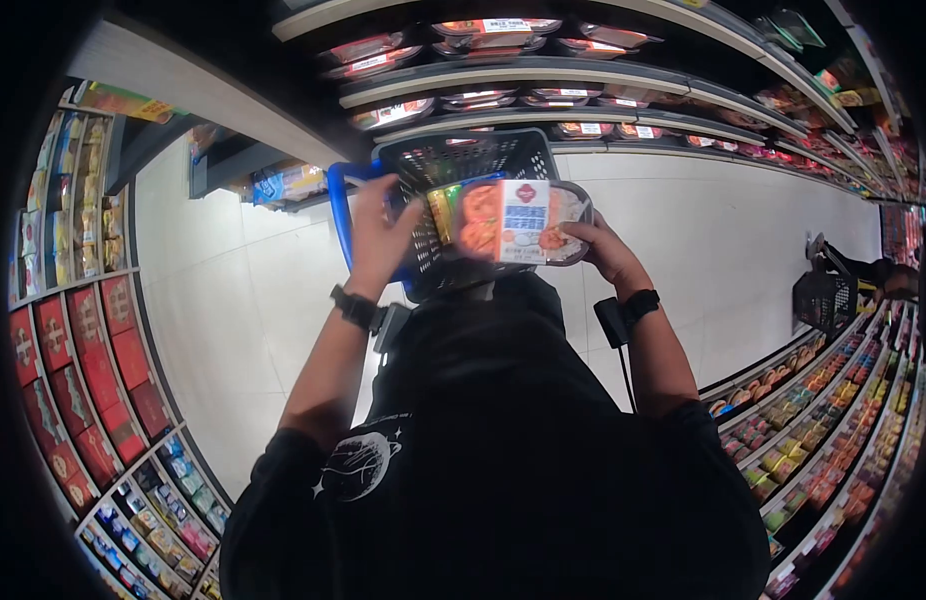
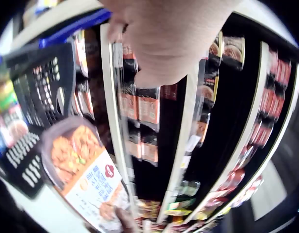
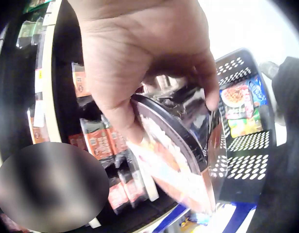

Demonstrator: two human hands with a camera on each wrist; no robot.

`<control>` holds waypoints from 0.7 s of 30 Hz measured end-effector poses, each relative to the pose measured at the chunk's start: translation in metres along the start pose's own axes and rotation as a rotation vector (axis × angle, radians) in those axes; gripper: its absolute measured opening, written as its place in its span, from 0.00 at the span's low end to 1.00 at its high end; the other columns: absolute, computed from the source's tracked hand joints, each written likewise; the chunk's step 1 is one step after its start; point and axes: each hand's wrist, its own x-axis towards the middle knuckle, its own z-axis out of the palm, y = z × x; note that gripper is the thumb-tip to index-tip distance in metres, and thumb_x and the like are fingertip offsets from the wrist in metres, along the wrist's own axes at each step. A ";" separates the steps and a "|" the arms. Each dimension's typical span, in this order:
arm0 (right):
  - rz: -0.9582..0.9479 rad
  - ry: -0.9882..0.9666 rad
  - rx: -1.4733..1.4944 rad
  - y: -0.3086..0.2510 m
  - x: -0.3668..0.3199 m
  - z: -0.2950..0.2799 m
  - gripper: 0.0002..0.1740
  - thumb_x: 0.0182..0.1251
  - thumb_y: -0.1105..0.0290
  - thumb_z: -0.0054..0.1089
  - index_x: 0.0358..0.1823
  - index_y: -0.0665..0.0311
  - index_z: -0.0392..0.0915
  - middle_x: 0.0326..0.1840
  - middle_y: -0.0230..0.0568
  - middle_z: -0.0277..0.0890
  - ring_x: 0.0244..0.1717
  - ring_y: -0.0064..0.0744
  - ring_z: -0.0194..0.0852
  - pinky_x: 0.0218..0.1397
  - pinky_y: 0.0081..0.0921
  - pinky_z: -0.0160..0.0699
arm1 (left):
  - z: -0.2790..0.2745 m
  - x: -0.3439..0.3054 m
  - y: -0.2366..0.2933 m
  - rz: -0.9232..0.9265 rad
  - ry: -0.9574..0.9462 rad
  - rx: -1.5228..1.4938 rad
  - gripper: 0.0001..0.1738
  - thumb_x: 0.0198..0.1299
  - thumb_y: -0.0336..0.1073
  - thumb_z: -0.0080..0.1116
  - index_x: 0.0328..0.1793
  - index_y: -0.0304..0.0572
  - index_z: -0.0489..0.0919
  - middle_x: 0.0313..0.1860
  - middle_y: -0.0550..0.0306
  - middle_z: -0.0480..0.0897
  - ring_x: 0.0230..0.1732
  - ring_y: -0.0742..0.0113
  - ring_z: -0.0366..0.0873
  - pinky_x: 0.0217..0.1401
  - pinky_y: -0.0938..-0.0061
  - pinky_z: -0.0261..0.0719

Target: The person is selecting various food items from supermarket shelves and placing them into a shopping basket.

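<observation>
My right hand pinches one end of a packaged food tray with a dark rim and a white printed sleeve. Thumb and fingers grip opposite faces of the tray in the right wrist view. Orange-red food pictures and white grains show on its face. The tray is over the black perforated shopping basket, overlapping its opening. My left hand is at the basket's left side, fingers loosely extended and thumb spread, overlapping the blue handle frame. Inside the basket lie colourful food packets.
Shelves of packaged trays run along the front. Another rack with red boxes stands at left, and a snack shelf at lower right. Farther right, a person is beside another dark basket. Pale tiled floor lies below.
</observation>
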 end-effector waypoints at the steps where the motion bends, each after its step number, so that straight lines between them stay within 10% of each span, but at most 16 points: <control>1: 0.039 0.104 -0.051 0.007 0.004 -0.008 0.44 0.56 0.62 0.69 0.72 0.64 0.57 0.60 0.47 0.73 0.54 0.37 0.79 0.55 0.37 0.80 | -0.012 -0.002 0.000 0.100 0.132 0.288 0.34 0.53 0.39 0.69 0.64 0.34 0.71 0.57 0.41 0.76 0.57 0.46 0.74 0.60 0.61 0.73; 2: 0.077 0.208 -0.104 0.014 0.011 -0.019 0.45 0.54 0.62 0.70 0.72 0.65 0.57 0.59 0.49 0.74 0.52 0.37 0.79 0.53 0.38 0.81 | -0.023 -0.003 -0.002 0.203 0.261 0.576 0.37 0.50 0.38 0.71 0.64 0.31 0.70 0.56 0.38 0.75 0.57 0.41 0.73 0.61 0.59 0.72; 5: 0.143 0.448 -0.349 0.039 0.044 -0.055 0.53 0.46 0.59 0.75 0.71 0.69 0.56 0.53 0.52 0.78 0.48 0.35 0.82 0.48 0.33 0.82 | -0.025 -0.012 -0.034 -0.310 0.190 0.464 0.41 0.48 0.39 0.72 0.66 0.27 0.66 0.56 0.33 0.74 0.57 0.37 0.72 0.62 0.52 0.70; 8: 0.152 0.497 -0.515 0.060 0.083 -0.085 0.56 0.42 0.57 0.78 0.70 0.74 0.55 0.51 0.53 0.80 0.48 0.37 0.83 0.49 0.30 0.82 | -0.011 -0.011 -0.059 -0.739 0.087 -0.372 0.25 0.63 0.35 0.62 0.63 0.32 0.69 0.32 0.54 0.79 0.31 0.64 0.80 0.37 0.71 0.79; 11: 0.077 0.372 -0.572 0.084 0.125 -0.098 0.56 0.44 0.57 0.77 0.71 0.75 0.55 0.54 0.56 0.79 0.53 0.43 0.81 0.55 0.32 0.80 | -0.011 -0.005 -0.047 -0.794 0.099 -0.154 0.15 0.64 0.33 0.59 0.55 0.37 0.75 0.24 0.64 0.73 0.20 0.79 0.68 0.21 0.81 0.68; 21: 0.303 0.375 -0.788 0.178 0.296 -0.058 0.62 0.43 0.48 0.76 0.76 0.62 0.47 0.62 0.67 0.69 0.64 0.59 0.69 0.67 0.39 0.70 | 0.008 0.005 -0.049 -0.875 0.178 0.081 0.13 0.64 0.34 0.61 0.53 0.40 0.75 0.24 0.66 0.71 0.18 0.80 0.67 0.21 0.82 0.67</control>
